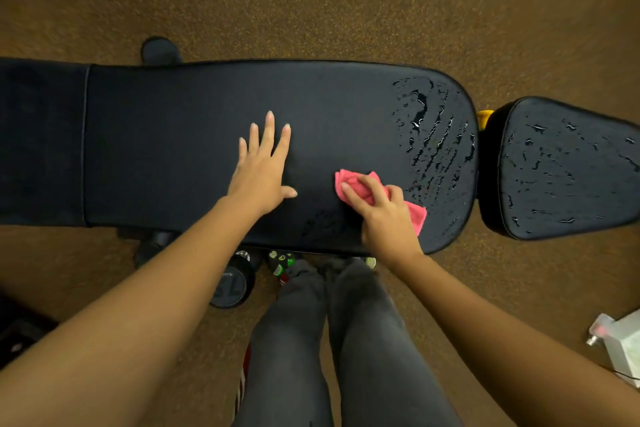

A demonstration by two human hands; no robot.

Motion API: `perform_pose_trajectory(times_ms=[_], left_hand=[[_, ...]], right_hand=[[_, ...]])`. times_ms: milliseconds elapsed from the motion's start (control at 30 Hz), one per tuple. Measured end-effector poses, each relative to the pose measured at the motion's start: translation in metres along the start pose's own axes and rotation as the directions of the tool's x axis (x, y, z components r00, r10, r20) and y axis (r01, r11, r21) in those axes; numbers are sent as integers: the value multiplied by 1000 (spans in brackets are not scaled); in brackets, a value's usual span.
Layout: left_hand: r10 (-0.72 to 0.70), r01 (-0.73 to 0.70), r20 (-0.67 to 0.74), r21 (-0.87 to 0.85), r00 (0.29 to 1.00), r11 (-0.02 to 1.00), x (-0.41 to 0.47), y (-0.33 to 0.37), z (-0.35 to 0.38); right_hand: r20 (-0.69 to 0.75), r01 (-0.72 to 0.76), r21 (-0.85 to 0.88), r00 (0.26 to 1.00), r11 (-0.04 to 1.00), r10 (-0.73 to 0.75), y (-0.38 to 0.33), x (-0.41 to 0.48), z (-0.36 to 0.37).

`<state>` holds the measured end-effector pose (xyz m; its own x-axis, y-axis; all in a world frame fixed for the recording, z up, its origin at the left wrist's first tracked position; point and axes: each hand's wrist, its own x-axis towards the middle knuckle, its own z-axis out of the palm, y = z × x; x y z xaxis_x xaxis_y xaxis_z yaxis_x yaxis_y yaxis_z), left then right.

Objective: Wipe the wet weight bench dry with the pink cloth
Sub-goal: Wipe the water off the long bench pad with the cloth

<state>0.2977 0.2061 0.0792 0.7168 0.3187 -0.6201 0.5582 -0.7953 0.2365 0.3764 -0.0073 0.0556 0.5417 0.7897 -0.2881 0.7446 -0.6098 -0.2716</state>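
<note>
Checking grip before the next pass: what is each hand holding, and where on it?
The right hand holds the pink cloth bunched at its middle, pressed onto the bench. The left hand holds nothing; it lies flat on the pad.

floor: brown speckled gym flooring, all around | dumbbell: black, on floor, near left | white box: near right edge | light: dim, warm

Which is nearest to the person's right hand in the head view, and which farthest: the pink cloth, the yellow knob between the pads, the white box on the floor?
From the right hand:
1. Crumpled pink cloth, gripped under its fingers on the long black bench pad.
2. Yellow knob, up to the right, between the pads.
3. White box, on the floor at the far right.
</note>
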Motion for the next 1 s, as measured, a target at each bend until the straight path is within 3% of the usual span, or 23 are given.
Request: perform_pose_trajectory(times_ms=[100,167,367,467,667,833,1000], left_hand=[[-21,17,54,73,998,997,-19,-2,17],[-63,54,97,92,993,994,-27,-2,27],[-123,125,127,-5,984,992,-33,4,38],[-127,130,128,-13,984,991,-32,3,38],[-147,149,90,-18,985,989,-32,7,42],[-142,144,87,-18,986,989,-33,6,42],[-150,152,76,-21,986,988,-34,7,42]], right_hand=[[-34,-89,9,995,996,89,-11,8,-1],[-17,-74,8,997,997,74,-24,7,4],[53,270,-106,962,957,-266,-26,-27,17],[110,369,-117,927,922,-358,1,-34,7],[95,233,-74,970,970,-226,-14,-8,-1],[220,442,-97,883,892,-414,-33,-21,7],[252,576,-159,809,802,-531,12,-39,-2]])
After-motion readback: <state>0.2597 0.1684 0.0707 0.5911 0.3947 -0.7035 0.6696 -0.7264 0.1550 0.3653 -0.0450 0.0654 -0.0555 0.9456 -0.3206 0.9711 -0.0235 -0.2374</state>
